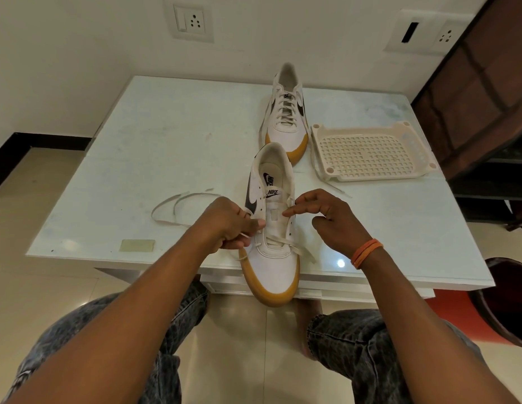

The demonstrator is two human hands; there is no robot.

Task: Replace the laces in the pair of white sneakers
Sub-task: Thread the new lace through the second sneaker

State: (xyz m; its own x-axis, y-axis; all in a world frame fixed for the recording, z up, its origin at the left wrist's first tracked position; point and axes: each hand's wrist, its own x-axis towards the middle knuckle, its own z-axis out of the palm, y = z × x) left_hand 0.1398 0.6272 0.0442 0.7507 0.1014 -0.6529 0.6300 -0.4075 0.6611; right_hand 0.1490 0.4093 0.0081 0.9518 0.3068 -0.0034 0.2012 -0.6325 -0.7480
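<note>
Left hand (235, 225): fingers curled, pinching a lace end (244, 235) at the left eyelet row of the near sneaker (273, 228).
Right hand (326, 217): thumb and forefinger pinching the lace (289, 204) at the right eyelet row; an orange band (366, 253) sits on the wrist.
Near sneaker: between the 2 hands, heel pointing away, gum toe overhanging the table's near edge (166, 262); only the lowest eyelets are threaded, the lace crossing once near the toe.
Second sneaker (286, 118): beyond the hands, fully laced, toe toward the person, just beside the near sneaker's heel.
Loose lace (178, 205): left of the left hand, curled on the tabletop.
Tray (370, 153): perforated, beyond the right hand, near the table's right edge; another lace (335, 188) trails past its near left corner.
Open room: bare tabletop left and beyond the left hand.
Sticker (137, 245): near edge, left of the left forearm.
</note>
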